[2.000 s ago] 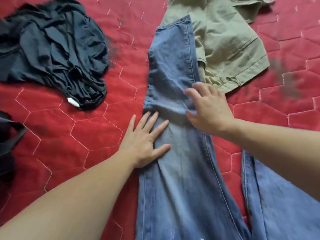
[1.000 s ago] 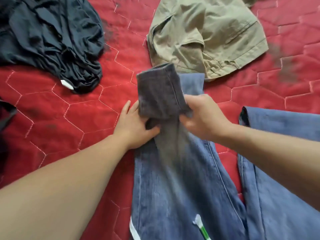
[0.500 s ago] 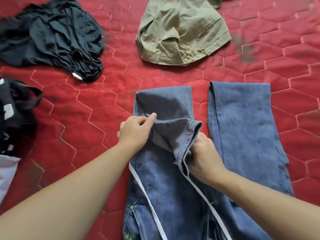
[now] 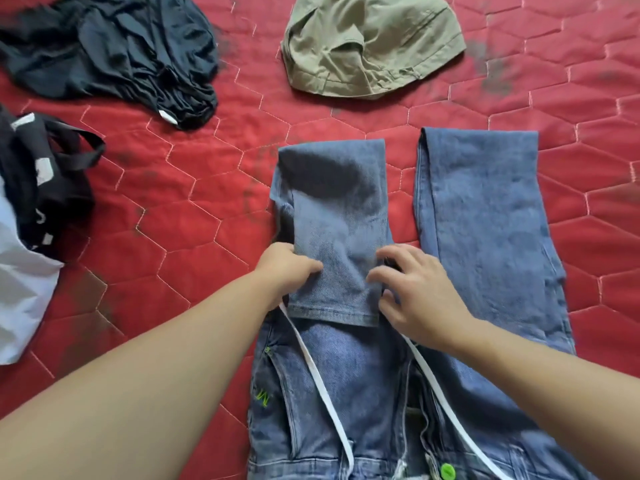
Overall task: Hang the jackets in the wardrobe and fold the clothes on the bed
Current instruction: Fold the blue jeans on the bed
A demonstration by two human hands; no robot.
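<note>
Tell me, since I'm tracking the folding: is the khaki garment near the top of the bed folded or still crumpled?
Crumpled. The khaki garment lies in a loose, creased heap on the red quilt, with no flat folded edges.

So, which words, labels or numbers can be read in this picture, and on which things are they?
Green stitching on the jeans: looks like letters, too blurred to read.
White patches on the black bag: no readable text.
White tag on the dark garment: too small to read.

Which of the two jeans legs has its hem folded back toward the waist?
The left leg, under both hands: its hem lies doubled back toward the waistband. The right leg shows only a single fold at its far end, no hem visible.
</note>
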